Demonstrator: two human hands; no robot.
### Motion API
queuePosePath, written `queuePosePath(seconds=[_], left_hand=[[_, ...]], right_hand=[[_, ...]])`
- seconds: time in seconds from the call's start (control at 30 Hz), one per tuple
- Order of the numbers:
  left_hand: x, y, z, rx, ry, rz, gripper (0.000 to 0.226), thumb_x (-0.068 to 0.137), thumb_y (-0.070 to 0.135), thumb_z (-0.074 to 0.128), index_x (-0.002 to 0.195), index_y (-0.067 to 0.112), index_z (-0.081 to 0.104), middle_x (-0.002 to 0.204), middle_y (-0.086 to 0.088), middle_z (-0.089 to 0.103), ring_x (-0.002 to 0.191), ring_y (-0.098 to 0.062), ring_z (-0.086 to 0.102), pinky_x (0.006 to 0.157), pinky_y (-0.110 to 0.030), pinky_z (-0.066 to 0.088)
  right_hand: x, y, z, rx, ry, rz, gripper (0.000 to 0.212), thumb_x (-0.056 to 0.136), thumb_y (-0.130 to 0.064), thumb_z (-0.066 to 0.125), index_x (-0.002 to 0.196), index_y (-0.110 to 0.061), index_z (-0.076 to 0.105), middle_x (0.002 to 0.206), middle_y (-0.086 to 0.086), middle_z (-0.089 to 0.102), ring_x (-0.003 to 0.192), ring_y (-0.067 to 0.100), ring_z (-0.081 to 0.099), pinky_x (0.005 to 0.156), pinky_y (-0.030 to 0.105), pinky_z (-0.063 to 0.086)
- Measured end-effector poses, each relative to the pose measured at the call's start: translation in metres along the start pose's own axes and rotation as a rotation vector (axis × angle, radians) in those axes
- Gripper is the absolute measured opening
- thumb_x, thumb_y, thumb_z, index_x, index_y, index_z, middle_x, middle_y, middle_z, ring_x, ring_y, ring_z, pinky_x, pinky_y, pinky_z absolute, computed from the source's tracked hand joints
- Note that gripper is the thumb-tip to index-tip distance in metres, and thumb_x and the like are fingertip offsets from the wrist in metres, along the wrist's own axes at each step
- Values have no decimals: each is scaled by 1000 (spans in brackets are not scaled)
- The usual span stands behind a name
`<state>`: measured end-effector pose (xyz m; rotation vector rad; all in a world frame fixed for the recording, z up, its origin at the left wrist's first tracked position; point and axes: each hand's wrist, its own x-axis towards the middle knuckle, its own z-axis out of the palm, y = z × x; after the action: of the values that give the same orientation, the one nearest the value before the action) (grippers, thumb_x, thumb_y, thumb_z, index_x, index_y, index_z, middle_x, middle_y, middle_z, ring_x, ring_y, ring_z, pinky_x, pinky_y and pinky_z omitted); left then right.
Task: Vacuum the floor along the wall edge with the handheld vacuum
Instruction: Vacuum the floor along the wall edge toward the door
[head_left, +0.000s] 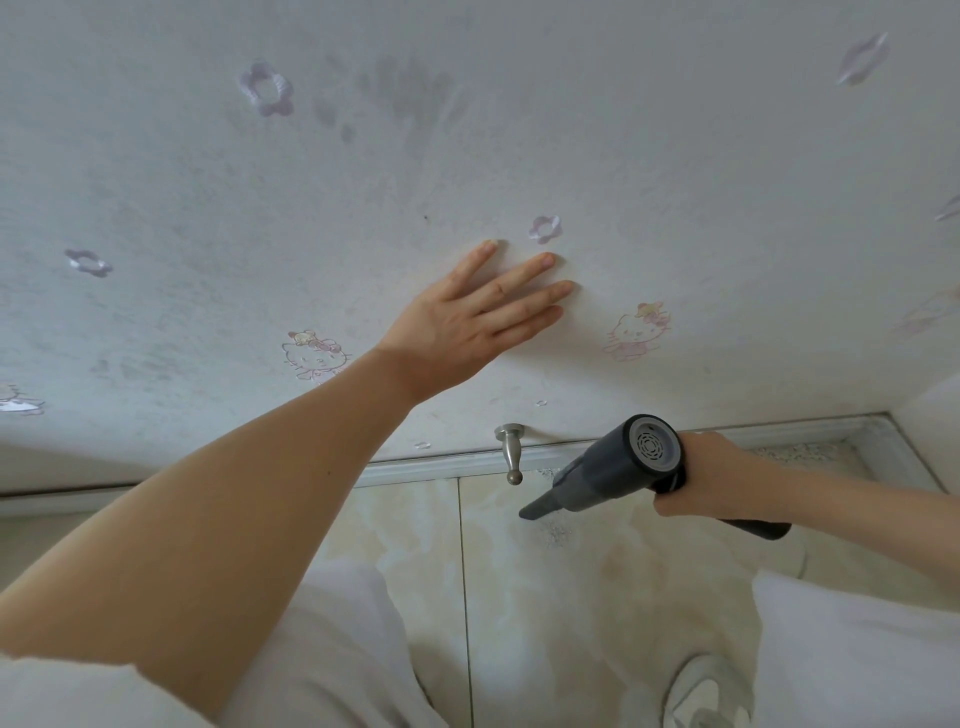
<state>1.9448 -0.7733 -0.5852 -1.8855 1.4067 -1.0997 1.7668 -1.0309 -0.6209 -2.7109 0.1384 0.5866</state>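
My right hand (698, 475) grips the handle of a dark grey handheld vacuum (618, 467). Its narrow nozzle (537, 506) points down and left at the cream floor tiles (597, 587), just in front of the pale skirting board (441, 464). A small patch of grey specks (556, 535) lies on the tile under the nozzle tip. My left hand (483, 306) rests flat on the wallpapered wall (571, 130) above, fingers straight and spread.
A metal door stopper (510, 451) sticks out of the wall's foot just left of the nozzle. The wall turns a corner at the right (904, 447), with more specks along the skirting there. My white-clad knees (332, 654) and a shoe (709, 693) are below.
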Motion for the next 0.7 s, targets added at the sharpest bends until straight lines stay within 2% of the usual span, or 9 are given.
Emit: queuePosePath(seconds=[0.13, 0.47, 0.7], left_hand=[[0, 0, 1, 4, 7, 0, 65, 101, 19, 37, 159, 20, 8, 166, 1, 3, 152, -27, 9, 119, -57, -2], [0, -1, 1, 0, 13, -1, 66, 101, 19, 41, 159, 20, 10, 166, 0, 4, 152, -28, 10, 119, -57, -1], [1, -1, -1, -3, 22, 5, 62, 102, 18, 36, 159, 21, 13, 166, 1, 7, 151, -27, 13, 119, -55, 9]], right_hand=[[1, 4, -1, 0, 10, -2, 29, 66, -20, 69, 64, -24, 40, 64, -4, 56, 63, 15, 50, 55, 21, 37], [-5, 8, -10, 5, -59, 31, 23, 65, -20, 69, 66, -18, 47, 67, -2, 58, 60, 12, 48, 55, 23, 38], [-7, 9, -13, -51, -75, 3, 25, 67, -20, 69, 63, -21, 45, 61, -8, 53, 54, 7, 45, 47, 14, 33]])
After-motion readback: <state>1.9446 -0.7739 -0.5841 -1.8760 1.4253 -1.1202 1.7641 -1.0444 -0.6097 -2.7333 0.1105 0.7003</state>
